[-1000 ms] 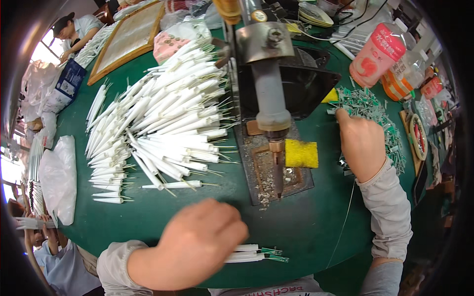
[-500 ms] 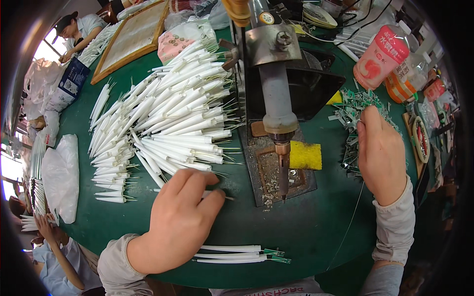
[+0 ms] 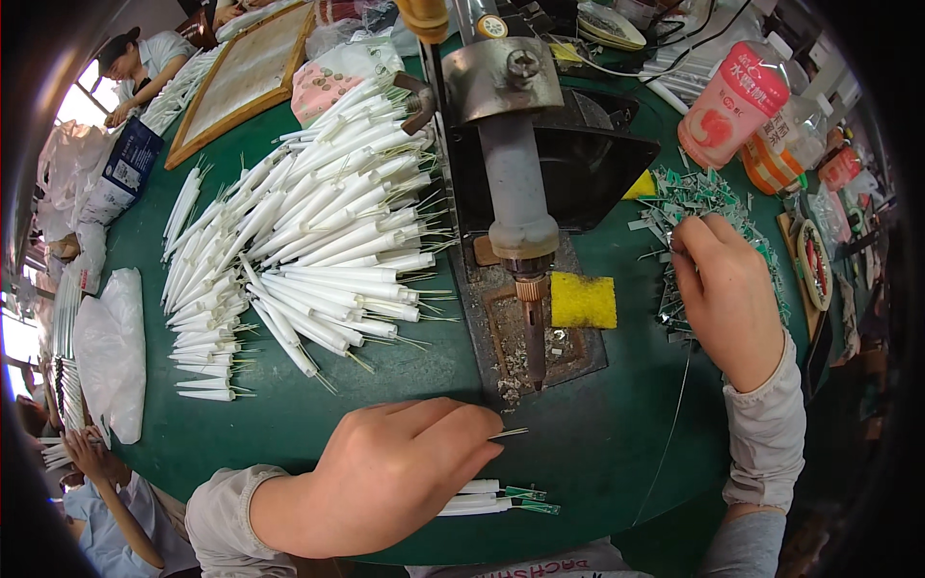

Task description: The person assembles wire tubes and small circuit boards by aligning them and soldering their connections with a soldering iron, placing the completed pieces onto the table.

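Note:
My left hand (image 3: 395, 472) is closed on a white tube, mostly hidden by the fingers; its thin wire leads (image 3: 511, 433) stick out past the fingertips. Below the hand lie several white tubes (image 3: 472, 506) with small green circuit boards at their ends. My right hand (image 3: 730, 299) pinches at the edge of a heap of small circuit boards (image 3: 708, 197); whatever is between its fingertips is hidden. Between the hands, a soldering iron (image 3: 520, 178) hangs tip down in a clamp. A large pile of white tubes with wire ends (image 3: 328, 231) spreads over the left of the table.
Beside the iron tip sits a yellow sponge (image 3: 584, 301), on a dark metal base (image 3: 482, 318) littered with solder bits. A thin wire (image 3: 667, 438) runs toward the front edge. Plastic bottles (image 3: 737, 106) stand at back right, a wooden frame (image 3: 241, 82) at back left. Other people sit at left.
My left hand has moved right and nearer the front edge with the tube, away from the pile. My right hand has shifted slightly left at the circuit boards. The whole view has shifted a little.

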Motion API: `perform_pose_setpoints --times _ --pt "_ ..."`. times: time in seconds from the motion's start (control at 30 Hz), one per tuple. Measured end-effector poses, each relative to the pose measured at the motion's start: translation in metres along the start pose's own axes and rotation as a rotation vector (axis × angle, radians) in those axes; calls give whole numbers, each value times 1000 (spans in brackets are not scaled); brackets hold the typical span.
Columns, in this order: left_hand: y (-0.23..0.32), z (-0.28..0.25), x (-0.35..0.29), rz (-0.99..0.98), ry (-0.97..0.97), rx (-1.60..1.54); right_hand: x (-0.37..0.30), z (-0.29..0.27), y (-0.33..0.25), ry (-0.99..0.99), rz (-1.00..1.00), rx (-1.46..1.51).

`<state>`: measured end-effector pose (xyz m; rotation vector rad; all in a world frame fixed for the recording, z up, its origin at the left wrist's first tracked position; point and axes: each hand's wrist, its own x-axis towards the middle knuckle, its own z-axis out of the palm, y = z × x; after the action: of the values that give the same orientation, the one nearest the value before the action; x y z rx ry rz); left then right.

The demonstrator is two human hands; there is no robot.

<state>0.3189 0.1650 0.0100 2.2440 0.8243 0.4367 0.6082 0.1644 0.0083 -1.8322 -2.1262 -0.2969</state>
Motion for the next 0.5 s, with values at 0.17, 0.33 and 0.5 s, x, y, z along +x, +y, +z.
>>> perform_pose_setpoints --times 0.17,0.33,0.5 --pt "-6 1 0 9 -10 -175 1 -2 -4 48 55 93" --pt "-7 2 2 -79 -9 -406 -2 -3 -7 -13 53 175" --pt "-7 3 0 -130 -57 -452 -8 -21 -23 -183 34 374"
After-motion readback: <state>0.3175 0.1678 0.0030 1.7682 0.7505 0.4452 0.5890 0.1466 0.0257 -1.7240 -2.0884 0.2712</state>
